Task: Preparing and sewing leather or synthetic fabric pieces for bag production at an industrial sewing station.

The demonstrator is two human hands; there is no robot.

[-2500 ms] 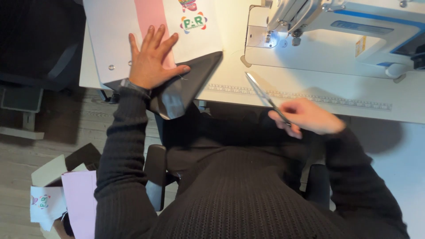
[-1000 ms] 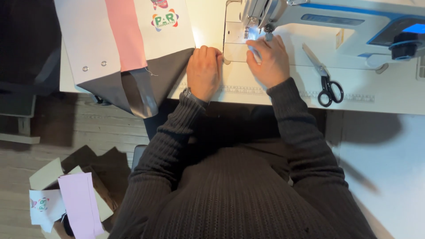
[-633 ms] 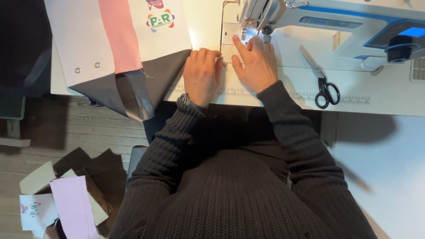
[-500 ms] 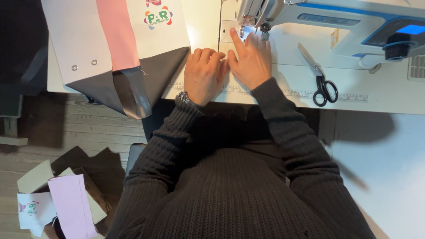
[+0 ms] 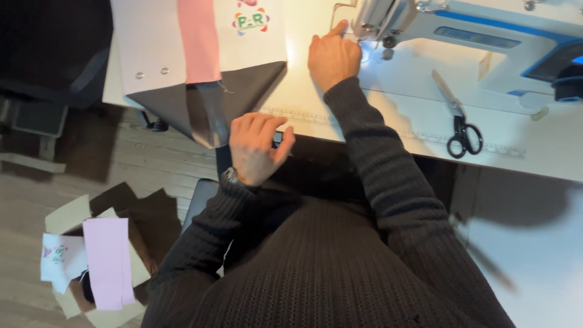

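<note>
- At the sewing machine (image 5: 461,36), the right hand (image 5: 331,58) lies on the white table (image 5: 388,109), index finger stretched toward the lit needle area, gripping nothing.
- Near the table's front edge, the left hand (image 5: 255,149) hovers loosely curled and empty, just beside the hanging grey corner of the white, pink and grey fabric piece (image 5: 200,67).
- Black-handled scissors (image 5: 458,121) lie on the table, well apart from both hands.

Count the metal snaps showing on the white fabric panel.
2. Both snaps sit side by side near the lower left edge of the white fabric panel: one left, the other right. More may be hidden out of frame.
</note>
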